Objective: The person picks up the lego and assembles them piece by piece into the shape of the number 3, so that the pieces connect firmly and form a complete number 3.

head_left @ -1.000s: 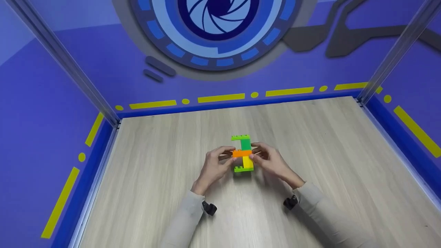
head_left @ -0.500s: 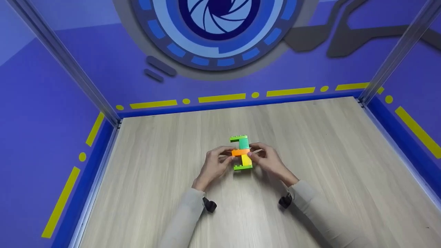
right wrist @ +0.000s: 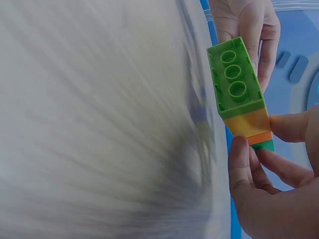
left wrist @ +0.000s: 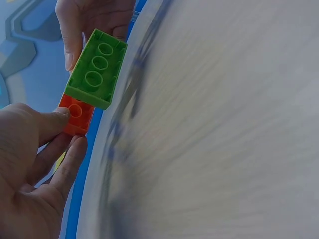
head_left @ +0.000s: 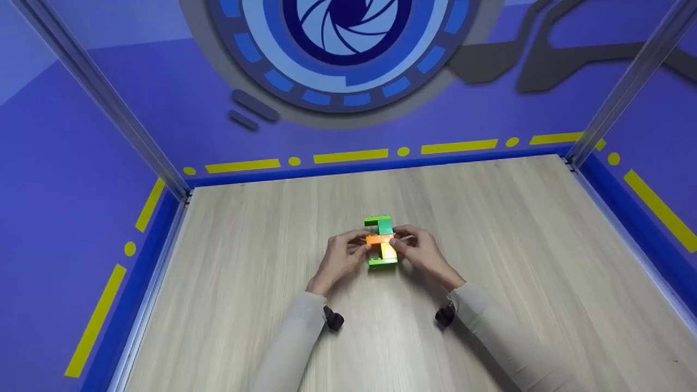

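Plastic bricks, light green, yellow, orange and dark green, form a small brick stack (head_left: 381, 242) held just above the middle of a pale wooden table (head_left: 506, 228); the left hand (head_left: 342, 260) pinches its orange layer from one side, fingers curled. The right hand (head_left: 420, 253) grips the opposite side, thumb and fingers closed on the stack; both wrist views are blurred, so exact finger contact is probably at the orange brick.
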The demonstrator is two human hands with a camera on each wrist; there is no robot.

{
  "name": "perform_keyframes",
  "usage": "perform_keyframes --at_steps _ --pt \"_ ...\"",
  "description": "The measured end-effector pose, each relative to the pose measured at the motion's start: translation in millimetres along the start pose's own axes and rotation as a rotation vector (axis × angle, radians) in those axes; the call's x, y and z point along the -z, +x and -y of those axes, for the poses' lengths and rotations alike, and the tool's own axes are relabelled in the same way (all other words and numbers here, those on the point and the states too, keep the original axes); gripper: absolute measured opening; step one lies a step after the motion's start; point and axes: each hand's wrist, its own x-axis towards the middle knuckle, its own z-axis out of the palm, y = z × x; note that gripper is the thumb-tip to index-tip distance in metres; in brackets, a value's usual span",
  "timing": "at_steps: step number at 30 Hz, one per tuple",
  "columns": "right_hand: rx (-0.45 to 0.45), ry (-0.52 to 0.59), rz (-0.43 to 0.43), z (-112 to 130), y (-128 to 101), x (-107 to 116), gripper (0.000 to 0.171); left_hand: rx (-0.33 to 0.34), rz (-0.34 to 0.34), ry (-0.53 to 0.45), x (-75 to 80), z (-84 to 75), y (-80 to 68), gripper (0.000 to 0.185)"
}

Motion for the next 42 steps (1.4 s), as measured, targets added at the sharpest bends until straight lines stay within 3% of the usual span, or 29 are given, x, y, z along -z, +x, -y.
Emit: perform_keyframes --at_steps 15,36,42 --pt "-0.106 -0.057 -0.039 -8 12 -3 0.037 0.01 -0.035 0.044 -10.6 10.2 10.1 0.035" --pt "-0.084 -0.051 -0.027 -14 22 -1 0.038 0.03 -0.045 0.06 -11.4 14.7 17.4 0.036" --pt "-0.127 -0.025 -0.004 -17 23 0 0.039 0.043 -0.036 0.072 -11.6 14.8 15.5 0.036"
